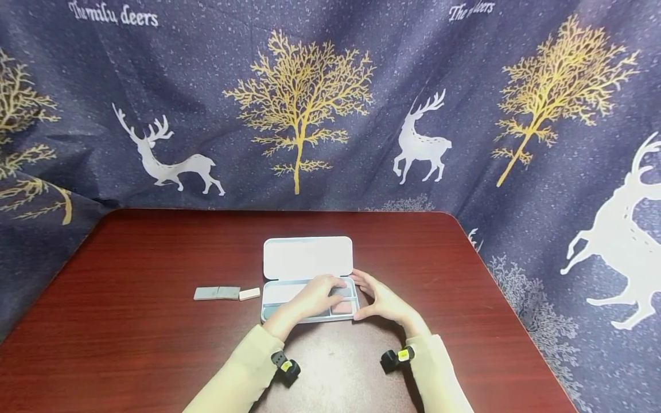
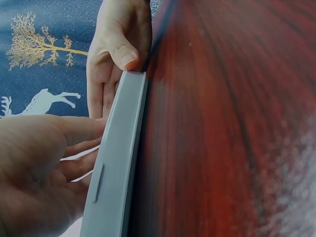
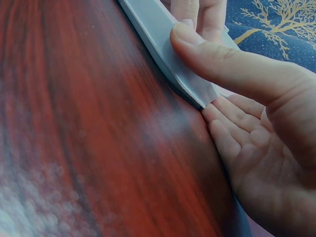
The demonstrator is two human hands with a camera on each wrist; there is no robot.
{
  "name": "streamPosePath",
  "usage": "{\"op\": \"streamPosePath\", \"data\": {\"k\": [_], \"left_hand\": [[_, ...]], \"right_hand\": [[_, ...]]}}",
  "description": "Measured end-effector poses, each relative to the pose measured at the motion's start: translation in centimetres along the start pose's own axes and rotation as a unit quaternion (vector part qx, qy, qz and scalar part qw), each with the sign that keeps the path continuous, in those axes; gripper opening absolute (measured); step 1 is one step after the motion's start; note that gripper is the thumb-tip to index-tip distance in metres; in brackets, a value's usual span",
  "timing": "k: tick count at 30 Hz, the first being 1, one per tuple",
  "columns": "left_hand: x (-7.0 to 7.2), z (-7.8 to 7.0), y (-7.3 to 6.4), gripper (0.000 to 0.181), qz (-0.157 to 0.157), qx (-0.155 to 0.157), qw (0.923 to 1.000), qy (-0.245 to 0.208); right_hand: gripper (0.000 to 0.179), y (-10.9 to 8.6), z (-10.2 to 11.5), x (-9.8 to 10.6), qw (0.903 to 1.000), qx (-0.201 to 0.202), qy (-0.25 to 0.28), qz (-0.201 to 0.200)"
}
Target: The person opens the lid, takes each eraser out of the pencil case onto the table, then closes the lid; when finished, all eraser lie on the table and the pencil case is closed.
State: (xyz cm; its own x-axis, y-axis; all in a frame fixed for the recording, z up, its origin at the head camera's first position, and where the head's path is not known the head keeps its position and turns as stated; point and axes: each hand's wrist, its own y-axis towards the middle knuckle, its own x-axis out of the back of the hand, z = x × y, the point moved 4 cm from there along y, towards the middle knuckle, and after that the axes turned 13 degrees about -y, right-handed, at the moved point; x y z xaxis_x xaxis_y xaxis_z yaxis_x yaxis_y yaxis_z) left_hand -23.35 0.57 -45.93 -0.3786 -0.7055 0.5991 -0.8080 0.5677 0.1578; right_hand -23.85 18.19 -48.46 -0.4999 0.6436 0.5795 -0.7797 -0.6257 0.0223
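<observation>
A pale blue-grey divided case lies with its lid folded back, its long front wall filling the left wrist view. My left hand reaches over this wall into the right-hand compartments, thumb and forefinger spread around a small grey one. I cannot tell whether these fingers pinch anything. A pink block sits in the compartment nearest the front right corner. My right hand grips the case's right end, its thumb on the front wall and the other fingers around the end.
Left of the case, two flat grey blocks and a smaller white block lie in a row on the reddish-brown table. A dark blue cloth with deer and trees hangs behind the table's far edge.
</observation>
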Motion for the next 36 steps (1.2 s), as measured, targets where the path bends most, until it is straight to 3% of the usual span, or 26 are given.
{"op": "streamPosePath", "data": {"k": [7, 15, 24, 36], "left_hand": [[0.08, -0.21, 0.14, 0.024, -0.006, 0.024, 0.9996, -0.017], [0.29, -0.5, 0.27, 0.022, -0.012, 0.014, 0.9995, -0.025], [0.52, -0.16, 0.25, 0.02, -0.007, 0.043, 0.9986, -0.031], [0.61, -0.84, 0.06, 0.021, -0.003, 0.037, 0.9989, -0.029]], "right_hand": [[0.1, 0.03, -0.01, -0.02, 1.0, -0.004, -0.003, 0.002], [0.101, 0.07, 0.46, 0.01, 1.0, -0.005, -0.002, 0.003], [0.101, 0.1, 0.33, -0.01, 1.0, -0.006, -0.004, 0.0], [0.101, 0.02, 0.44, 0.06, 0.9999, -0.006, -0.008, 0.0]]}}
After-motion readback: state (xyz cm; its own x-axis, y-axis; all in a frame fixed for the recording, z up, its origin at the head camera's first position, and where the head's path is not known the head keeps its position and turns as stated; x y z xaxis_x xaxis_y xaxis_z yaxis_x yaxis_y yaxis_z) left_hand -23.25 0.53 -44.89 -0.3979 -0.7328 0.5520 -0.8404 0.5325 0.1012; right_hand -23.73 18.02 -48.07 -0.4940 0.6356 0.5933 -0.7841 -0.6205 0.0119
